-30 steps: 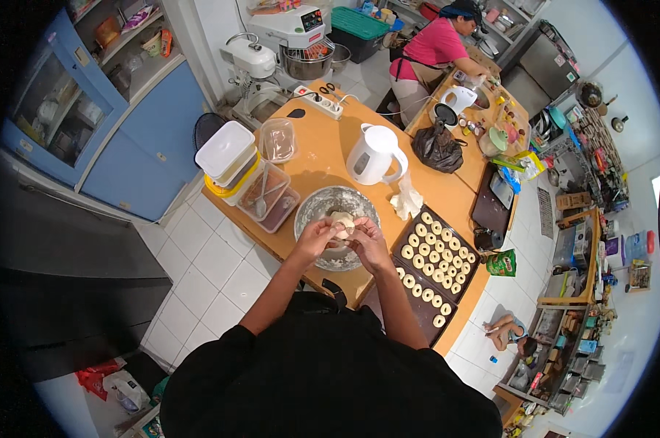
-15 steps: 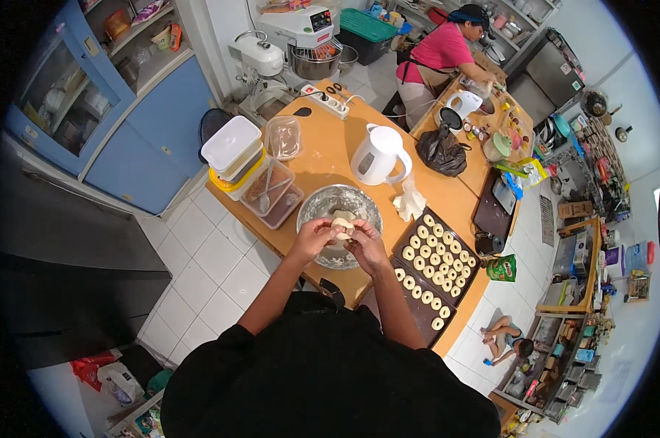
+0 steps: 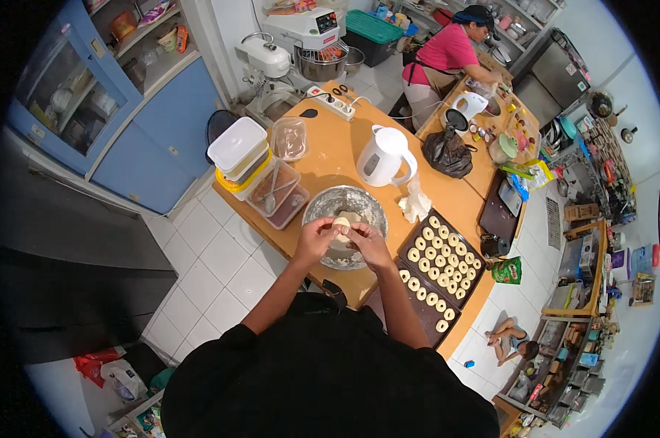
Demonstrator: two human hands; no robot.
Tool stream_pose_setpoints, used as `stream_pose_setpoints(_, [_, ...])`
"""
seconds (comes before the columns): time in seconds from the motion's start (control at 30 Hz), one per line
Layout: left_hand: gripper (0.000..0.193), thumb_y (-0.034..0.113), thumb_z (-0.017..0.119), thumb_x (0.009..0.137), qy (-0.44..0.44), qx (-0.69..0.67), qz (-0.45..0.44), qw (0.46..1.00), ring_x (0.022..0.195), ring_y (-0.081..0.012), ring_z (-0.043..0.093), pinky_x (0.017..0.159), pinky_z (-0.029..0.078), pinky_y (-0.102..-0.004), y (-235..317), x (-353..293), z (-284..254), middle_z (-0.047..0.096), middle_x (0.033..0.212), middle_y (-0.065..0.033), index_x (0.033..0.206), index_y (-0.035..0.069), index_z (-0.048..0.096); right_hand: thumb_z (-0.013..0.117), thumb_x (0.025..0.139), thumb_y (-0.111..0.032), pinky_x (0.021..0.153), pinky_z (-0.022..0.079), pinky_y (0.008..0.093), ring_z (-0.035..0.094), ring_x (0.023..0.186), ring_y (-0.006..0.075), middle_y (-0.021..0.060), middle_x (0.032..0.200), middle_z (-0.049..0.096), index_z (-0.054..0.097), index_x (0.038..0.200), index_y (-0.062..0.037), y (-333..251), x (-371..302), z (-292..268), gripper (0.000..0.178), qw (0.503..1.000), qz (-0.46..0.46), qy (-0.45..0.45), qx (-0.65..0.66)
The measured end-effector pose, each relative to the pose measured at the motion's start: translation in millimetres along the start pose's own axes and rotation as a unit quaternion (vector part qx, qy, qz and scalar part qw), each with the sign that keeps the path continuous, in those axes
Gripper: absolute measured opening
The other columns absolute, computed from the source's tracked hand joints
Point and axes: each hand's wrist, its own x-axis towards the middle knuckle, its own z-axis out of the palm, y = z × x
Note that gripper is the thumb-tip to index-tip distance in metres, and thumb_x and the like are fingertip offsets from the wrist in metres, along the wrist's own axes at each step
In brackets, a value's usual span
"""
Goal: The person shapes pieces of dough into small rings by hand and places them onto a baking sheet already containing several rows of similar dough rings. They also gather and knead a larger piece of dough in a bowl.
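Over the metal bowl [image 3: 328,203], the left hand [image 3: 317,239] and right hand [image 3: 367,244] meet, fingertips pinched on a pale dough piece [image 3: 341,222] above the bowl's middle. It looks more compact than a second ago, suggesting shaping is advancing.

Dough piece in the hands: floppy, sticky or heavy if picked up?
The dough piece is probably soft yet shape-keeping: nearby dough rings sit rounded with visible holes. Likely light: left hand and right hand just pinch it. Possibly tacky: pale residue coats the metal bowl below.
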Motion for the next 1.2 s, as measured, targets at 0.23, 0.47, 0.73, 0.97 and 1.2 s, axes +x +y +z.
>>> stream_pose_setpoints(0.23, [0.037, 0.008, 0.060, 0.087, -0.020, -0.038, -0.049, 0.998, 0.088, -0.0103, 0.058, 0.073, 0.049, -0.0235, 23, 0, 9, 0.060, 0.098, -0.0057, 0.122, 0.005, 0.047, 0.057, 0.090, -0.014, 0.068, 0.049, 0.0224, 0.060, 0.081, 0.0091, 0.0007, 0.096, 0.062, 0.059, 0.105, -0.0050, 0, 3, -3, 0.017, 0.987, -0.019, -0.028, 0.158])
stream_pose_setpoints(0.47, [0.033, 0.007, 0.055, 0.090, 0.005, -0.104, -0.099, 0.990, 0.092, -0.0109, 0.058, 0.072, 0.047, -0.0238, 36, -2, 15, 0.060, 0.102, -0.0041, 0.122, 0.009, 0.046, 0.056, 0.091, -0.013, 0.071, 0.048, 0.0233, 0.058, 0.085, 0.0080, -0.0002, 0.096, 0.062, 0.059, 0.105, -0.0062, -20, -6, -2, 0.017, 0.984, -0.020, -0.043, 0.172])
stream_pose_setpoints(0.73, [0.033, 0.006, 0.059, 0.088, 0.006, -0.130, -0.066, 0.989, 0.090, -0.0104, 0.058, 0.071, 0.048, -0.0236, 31, 3, 13, 0.060, 0.102, -0.0048, 0.119, 0.007, 0.047, 0.061, 0.088, -0.015, 0.067, 0.045, 0.0202, 0.056, 0.080, 0.0055, -0.0015, 0.092, 0.062, 0.062, 0.099, -0.0068, -11, -2, -4, 0.014, 0.993, -0.031, -0.026, 0.107])
stream_pose_setpoints(0.97, [0.036, 0.002, 0.061, 0.085, -0.004, -0.060, -0.026, 0.998, 0.087, -0.0121, 0.060, 0.072, 0.051, -0.0250, 27, 9, 15, 0.060, 0.096, -0.0068, 0.119, 0.004, 0.048, 0.061, 0.088, -0.014, 0.069, 0.045, 0.0211, 0.057, 0.080, 0.0071, 0.0003, 0.092, 0.064, 0.062, 0.100, -0.0051, -10, -1, -5, 0.015, 0.995, -0.043, 0.004, 0.093])
stream_pose_setpoints(1.2, [0.035, 0.005, 0.063, 0.085, 0.001, -0.058, -0.001, 0.998, 0.085, -0.0104, 0.060, 0.071, 0.048, -0.0229, 17, 15, 12, 0.063, 0.098, -0.0083, 0.117, 0.000, 0.050, 0.059, 0.088, -0.010, 0.071, 0.047, 0.0220, 0.059, 0.080, 0.0078, 0.0026, 0.090, 0.064, 0.060, 0.101, -0.0020, -13, 0, 2, 0.014, 0.997, -0.063, 0.031, 0.032])
